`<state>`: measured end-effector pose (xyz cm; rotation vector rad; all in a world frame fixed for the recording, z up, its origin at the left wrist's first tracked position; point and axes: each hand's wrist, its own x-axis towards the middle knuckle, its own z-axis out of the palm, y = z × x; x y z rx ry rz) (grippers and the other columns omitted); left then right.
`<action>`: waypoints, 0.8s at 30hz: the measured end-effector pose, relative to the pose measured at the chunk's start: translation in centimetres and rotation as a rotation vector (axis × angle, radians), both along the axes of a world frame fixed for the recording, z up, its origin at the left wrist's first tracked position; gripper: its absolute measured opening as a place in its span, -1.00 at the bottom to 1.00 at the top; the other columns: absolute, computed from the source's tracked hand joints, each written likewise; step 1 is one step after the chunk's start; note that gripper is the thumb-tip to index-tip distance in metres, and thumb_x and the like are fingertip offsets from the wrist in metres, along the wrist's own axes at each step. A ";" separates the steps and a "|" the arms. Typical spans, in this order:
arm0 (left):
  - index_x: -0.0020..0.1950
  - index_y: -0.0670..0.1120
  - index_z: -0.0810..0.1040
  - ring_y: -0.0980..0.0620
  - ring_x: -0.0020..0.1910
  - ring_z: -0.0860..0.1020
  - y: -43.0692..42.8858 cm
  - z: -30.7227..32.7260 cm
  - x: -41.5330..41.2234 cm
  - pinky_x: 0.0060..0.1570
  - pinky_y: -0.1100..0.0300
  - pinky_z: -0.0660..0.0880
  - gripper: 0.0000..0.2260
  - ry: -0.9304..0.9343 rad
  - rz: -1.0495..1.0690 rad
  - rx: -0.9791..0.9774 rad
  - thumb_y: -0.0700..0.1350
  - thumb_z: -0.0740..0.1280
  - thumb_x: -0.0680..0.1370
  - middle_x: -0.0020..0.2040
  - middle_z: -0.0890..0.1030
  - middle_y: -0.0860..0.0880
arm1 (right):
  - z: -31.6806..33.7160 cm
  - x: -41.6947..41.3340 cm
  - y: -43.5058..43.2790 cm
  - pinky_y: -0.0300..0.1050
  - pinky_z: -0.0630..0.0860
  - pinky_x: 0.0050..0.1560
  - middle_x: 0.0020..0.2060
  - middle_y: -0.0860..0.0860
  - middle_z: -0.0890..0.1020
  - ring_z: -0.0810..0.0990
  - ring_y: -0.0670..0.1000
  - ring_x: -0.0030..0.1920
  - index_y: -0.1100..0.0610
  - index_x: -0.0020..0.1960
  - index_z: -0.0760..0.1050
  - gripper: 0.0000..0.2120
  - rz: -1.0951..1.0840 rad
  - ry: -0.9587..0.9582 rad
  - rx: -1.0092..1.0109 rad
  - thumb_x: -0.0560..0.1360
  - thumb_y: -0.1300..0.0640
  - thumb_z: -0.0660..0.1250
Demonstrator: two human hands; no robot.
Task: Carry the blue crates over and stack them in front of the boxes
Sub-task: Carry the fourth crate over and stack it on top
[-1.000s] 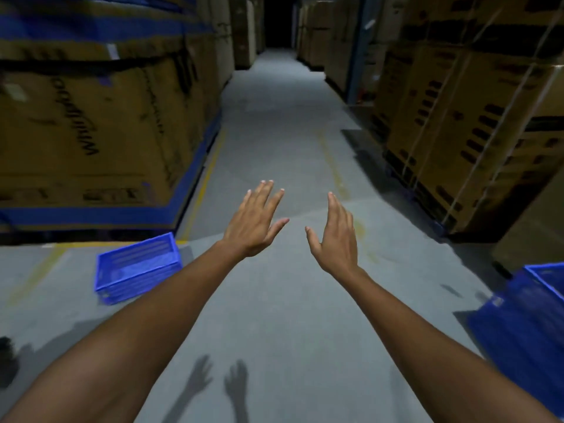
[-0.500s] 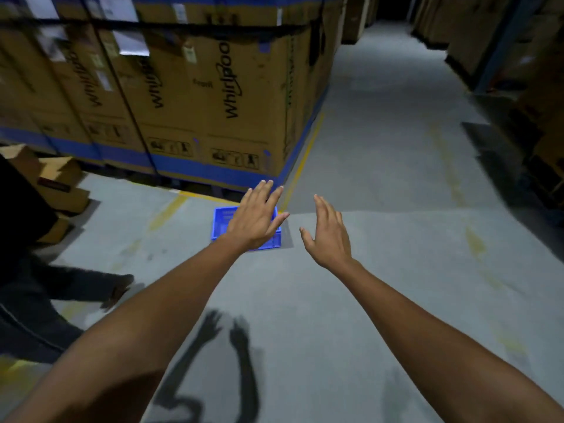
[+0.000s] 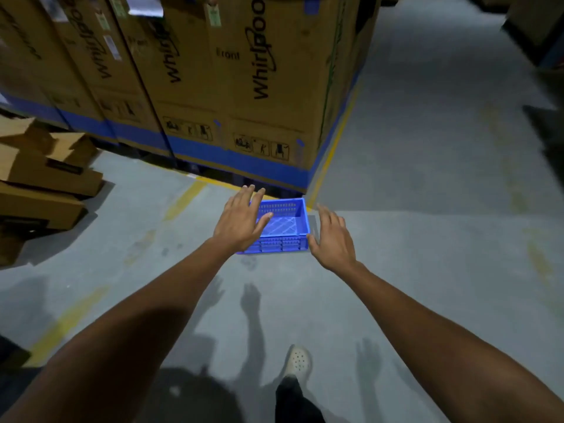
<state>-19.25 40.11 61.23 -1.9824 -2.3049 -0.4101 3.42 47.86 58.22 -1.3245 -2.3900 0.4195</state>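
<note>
A shallow blue crate (image 3: 285, 227) with slotted walls lies empty on the grey floor, just in front of the corner of a row of tall cardboard boxes (image 3: 238, 87). My left hand (image 3: 242, 219) hovers over the crate's left part, fingers spread, holding nothing. My right hand (image 3: 332, 239) is stretched out just right of the crate's right wall, fingers apart and empty. Neither hand is seen touching the crate. Both forearms reach forward from the bottom of the view.
Smaller flattened and stacked cartons (image 3: 45, 175) sit at the left. Yellow floor lines (image 3: 331, 151) run along the boxes' base. An aisle of bare floor (image 3: 427, 148) runs to the right of the boxes. My foot in a white clog (image 3: 297, 360) shows at the bottom.
The view has swung left and down and come closer to the crate, which now sits between my hands. The second blue crate at the right has left the view.
</note>
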 end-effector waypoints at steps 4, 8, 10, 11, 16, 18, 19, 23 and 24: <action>0.50 -0.15 0.25 -0.21 0.46 0.26 6.8 -3.4 -5.9 0.41 -0.12 0.26 -0.35 -0.031 0.027 -0.071 0.27 -0.06 0.58 0.46 0.32 -0.22 | -3.8 -5.9 7.8 0.12 0.41 0.31 0.46 0.14 0.32 0.32 0.20 0.39 0.18 0.55 0.14 -0.30 0.025 -0.057 -0.084 0.51 0.02 0.34; 0.48 -0.17 0.27 -0.23 0.41 0.32 13.4 -7.7 -10.8 0.35 -0.14 0.32 -0.38 -0.074 0.000 -0.130 0.23 -0.01 0.60 0.42 0.35 -0.24 | -7.7 -11.1 14.3 0.13 0.43 0.29 0.45 0.13 0.34 0.34 0.20 0.38 0.17 0.54 0.17 -0.31 0.040 -0.093 -0.123 0.50 0.04 0.35; 0.47 -0.19 0.28 -0.24 0.40 0.33 16.2 -10.7 -13.0 0.35 -0.13 0.33 -0.39 -0.093 -0.019 -0.136 0.22 0.01 0.60 0.41 0.37 -0.25 | -10.3 -13.4 17.1 0.12 0.42 0.30 0.45 0.13 0.34 0.33 0.21 0.38 0.17 0.54 0.17 -0.32 0.038 -0.100 -0.131 0.51 0.04 0.34; 0.48 -0.20 0.28 -0.24 0.41 0.32 17.6 -12.5 -14.1 0.36 -0.13 0.32 -0.38 -0.101 -0.021 -0.140 0.22 0.00 0.60 0.42 0.36 -0.26 | -11.9 -14.5 18.4 0.12 0.41 0.30 0.46 0.13 0.33 0.33 0.21 0.38 0.18 0.54 0.16 -0.32 0.035 -0.103 -0.135 0.52 0.04 0.34; 0.50 -0.21 0.26 -0.28 0.44 0.30 23.7 -26.8 -19.9 0.39 -0.15 0.29 -0.34 -0.102 -0.075 -0.175 0.24 -0.03 0.59 0.43 0.35 -0.29 | -24.9 -19.4 24.5 0.14 0.42 0.27 0.45 0.14 0.34 0.34 0.23 0.35 0.17 0.54 0.16 -0.32 0.037 -0.167 -0.113 0.51 0.02 0.32; 0.50 -0.20 0.27 -0.28 0.44 0.30 25.8 -33.6 -22.1 0.39 -0.14 0.30 -0.34 -0.092 -0.085 -0.159 0.24 -0.02 0.59 0.44 0.35 -0.30 | -31.7 -20.9 26.6 0.15 0.43 0.26 0.45 0.13 0.34 0.34 0.23 0.34 0.16 0.54 0.16 -0.32 0.039 -0.185 -0.114 0.51 0.00 0.32; 0.50 -0.20 0.27 -0.28 0.44 0.30 26.9 -36.9 -23.0 0.38 -0.15 0.30 -0.35 -0.087 -0.089 -0.151 0.24 -0.01 0.59 0.43 0.35 -0.30 | -35.0 -21.6 27.6 0.15 0.43 0.26 0.45 0.13 0.34 0.34 0.24 0.34 0.15 0.54 0.15 -0.31 0.033 -0.192 -0.116 0.51 0.00 0.32; 0.50 -0.19 0.25 -0.28 0.46 0.27 30.7 -49.6 -25.6 0.38 -0.18 0.29 -0.35 -0.078 -0.101 -0.134 0.24 -0.01 0.59 0.45 0.33 -0.29 | -47.7 -23.7 30.8 0.19 0.41 0.27 0.46 0.12 0.31 0.31 0.23 0.37 0.13 0.56 0.11 -0.30 0.008 -0.254 -0.121 0.52 -0.04 0.30; 0.51 -0.19 0.24 -0.27 0.46 0.26 31.6 -52.6 -26.0 0.38 -0.18 0.28 -0.34 -0.077 -0.102 -0.134 0.25 -0.01 0.58 0.46 0.32 -0.28 | -50.7 -24.1 31.6 0.19 0.40 0.28 0.47 0.12 0.29 0.30 0.22 0.38 0.13 0.56 0.10 -0.29 0.006 -0.271 -0.119 0.52 -0.05 0.31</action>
